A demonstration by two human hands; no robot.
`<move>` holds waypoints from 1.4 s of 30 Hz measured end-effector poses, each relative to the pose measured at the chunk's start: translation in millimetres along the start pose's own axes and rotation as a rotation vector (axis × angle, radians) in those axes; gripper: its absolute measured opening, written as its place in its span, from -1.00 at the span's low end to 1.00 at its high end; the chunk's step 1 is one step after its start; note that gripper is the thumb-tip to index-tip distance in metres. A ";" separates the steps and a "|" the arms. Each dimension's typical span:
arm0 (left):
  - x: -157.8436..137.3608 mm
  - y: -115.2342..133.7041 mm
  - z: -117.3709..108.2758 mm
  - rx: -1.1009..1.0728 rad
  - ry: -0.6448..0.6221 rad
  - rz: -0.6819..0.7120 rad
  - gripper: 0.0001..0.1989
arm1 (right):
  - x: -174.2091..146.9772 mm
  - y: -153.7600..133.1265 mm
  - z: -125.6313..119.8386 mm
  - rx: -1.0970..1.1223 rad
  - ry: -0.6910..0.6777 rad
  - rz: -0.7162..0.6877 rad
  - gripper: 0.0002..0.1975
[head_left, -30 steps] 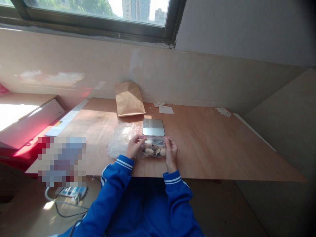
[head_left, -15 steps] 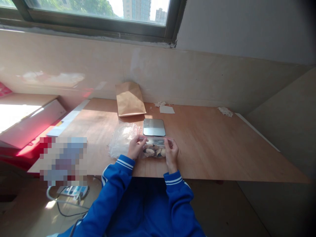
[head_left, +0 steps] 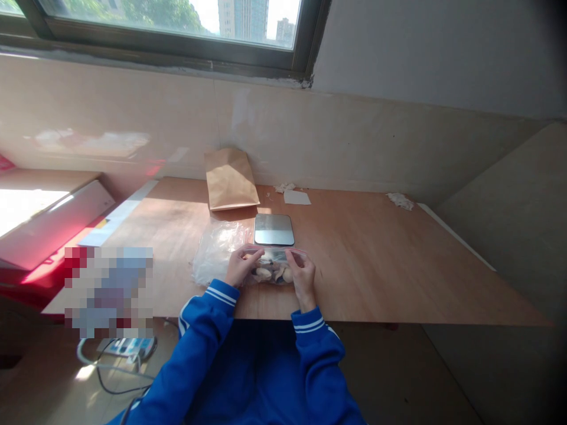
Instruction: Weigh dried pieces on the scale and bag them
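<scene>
A clear zip bag (head_left: 273,256) with pale and dark pieces, perhaps dried slices, in its lower part is held near the table's front edge. My left hand (head_left: 241,265) pinches its upper left side, thumb along the top strip. At the upper right, my right hand (head_left: 303,271) grips the bag between thumb and fingers. Just behind the bag lies a flat scale (head_left: 274,229) with a silver plate. Clear plastic bags (head_left: 217,251) lie in a loose pile to the left, partly under my left hand.
A brown paper bag (head_left: 231,180) leans against the wall at the back. White scraps (head_left: 284,188) and a white card (head_left: 297,198) lie near it; more crumpled scraps (head_left: 400,201) are at the back right. A power strip (head_left: 128,346) with cables sits at the lower left.
My right thumb and fingers have shifted left along the bag's top strip. The left hand keeps its pinch. The whole view has moved slightly.
</scene>
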State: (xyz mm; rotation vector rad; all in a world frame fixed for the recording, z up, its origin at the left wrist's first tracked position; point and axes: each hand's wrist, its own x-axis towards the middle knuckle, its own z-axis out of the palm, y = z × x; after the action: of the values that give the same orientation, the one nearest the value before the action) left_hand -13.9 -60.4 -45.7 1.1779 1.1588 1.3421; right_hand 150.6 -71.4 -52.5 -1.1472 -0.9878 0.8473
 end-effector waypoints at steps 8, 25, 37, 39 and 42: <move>-0.4 0.2 -0.3 -0.059 0.017 0.004 -0.74 | 0.6 -0.1 -0.8 0.014 0.007 0.004 -0.71; -3.6 4.4 1.5 -0.010 -0.054 0.034 -0.75 | -2.8 -3.2 3.0 0.043 -0.150 0.004 -0.80; -1.4 -5.5 0.8 0.094 -0.099 0.084 -0.73 | -6.2 -6.5 4.6 -0.089 -0.250 -0.129 -0.79; -1.6 -7.2 0.9 0.100 -0.088 0.089 -0.73 | -5.8 -5.4 5.2 -0.073 -0.259 -0.119 -0.79; -2.5 -7.2 1.2 0.104 -0.103 0.114 -0.73 | -4.7 -4.5 5.9 -0.043 -0.310 -0.097 -0.80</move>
State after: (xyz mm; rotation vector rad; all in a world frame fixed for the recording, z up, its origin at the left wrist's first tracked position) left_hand -12.1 -62.2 -53.0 1.3896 1.1127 1.3028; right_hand 143.6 -74.7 -48.4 -1.0127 -1.3112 0.9465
